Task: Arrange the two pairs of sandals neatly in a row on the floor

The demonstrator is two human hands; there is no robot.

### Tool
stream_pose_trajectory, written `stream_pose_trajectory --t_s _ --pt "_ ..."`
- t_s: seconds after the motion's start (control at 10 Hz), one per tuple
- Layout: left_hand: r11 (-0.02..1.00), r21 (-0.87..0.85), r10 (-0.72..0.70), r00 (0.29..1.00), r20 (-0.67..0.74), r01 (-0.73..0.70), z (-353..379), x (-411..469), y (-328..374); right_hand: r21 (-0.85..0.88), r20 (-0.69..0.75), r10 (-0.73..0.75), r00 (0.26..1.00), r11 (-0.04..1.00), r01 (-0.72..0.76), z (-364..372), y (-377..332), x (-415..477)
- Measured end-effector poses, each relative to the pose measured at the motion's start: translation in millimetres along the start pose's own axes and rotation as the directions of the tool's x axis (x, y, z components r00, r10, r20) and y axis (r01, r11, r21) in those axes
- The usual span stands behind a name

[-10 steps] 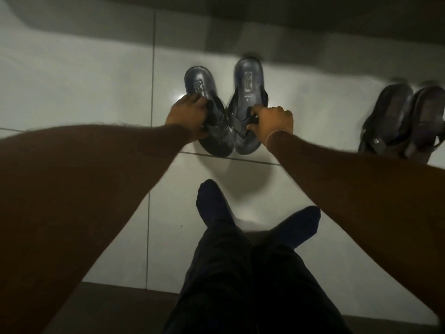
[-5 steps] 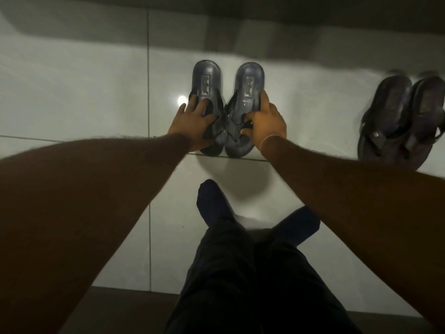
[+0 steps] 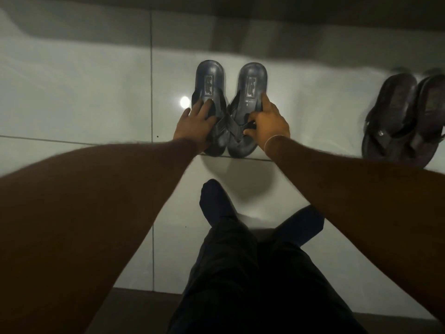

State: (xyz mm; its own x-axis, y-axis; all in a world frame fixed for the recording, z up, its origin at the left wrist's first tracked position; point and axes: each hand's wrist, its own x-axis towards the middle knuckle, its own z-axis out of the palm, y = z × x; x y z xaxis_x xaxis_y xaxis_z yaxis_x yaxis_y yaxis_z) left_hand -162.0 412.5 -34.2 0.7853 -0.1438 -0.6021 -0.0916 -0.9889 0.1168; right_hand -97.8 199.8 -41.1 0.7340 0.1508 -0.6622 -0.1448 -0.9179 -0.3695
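My left hand (image 3: 196, 125) lies flat on the left blue sandal (image 3: 210, 106), fingers spread over its footbed and strap, not closed around anything; my right hand (image 3: 268, 124) rests on the right blue sandal (image 3: 248, 109), index finger stretched along its outer edge and thumb tucked at the crossed straps, pressing rather than gripping, fingers apart. The two blue sandals sit side by side on the pale tiled floor (image 3: 84, 92), touching where the straps meet, their rounded ends pointing away from me and slightly fanned apart at the far end; their near ends line up on a grout line running across the tiles. Well off to my right lies the dark brown pair (image 3: 404, 119), the two sandals touching or overlapping at an angle, the right one partly cut off by the edge of the view; I cannot tell which one lies on top. A small bright spot of reflected light (image 3: 185, 101) shows on the tile just left of my left hand. My dark-trousered legs (image 3: 252, 273) stretch forward below, both feet in dark blue socks (image 3: 213, 201) on the floor, near the blue pair but apart from it.
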Motion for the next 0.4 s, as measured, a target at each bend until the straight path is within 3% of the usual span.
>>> stream_pose_trajectory --t_s 0.1,0.4 --pt "1.000 -0.003 -0.016 0.999 -0.028 0.016 3.3 1.4 1.1 -0.117 0.026 -0.062 0.998 0.991 0.065 2.2 3.2 1.0" --pt "0.999 0.046 0.012 0.998 -0.054 -0.009 0.0 -3.2 1.9 -0.251 0.052 -0.144 0.988 0.956 0.152 -2.4 3.6 -2.1"
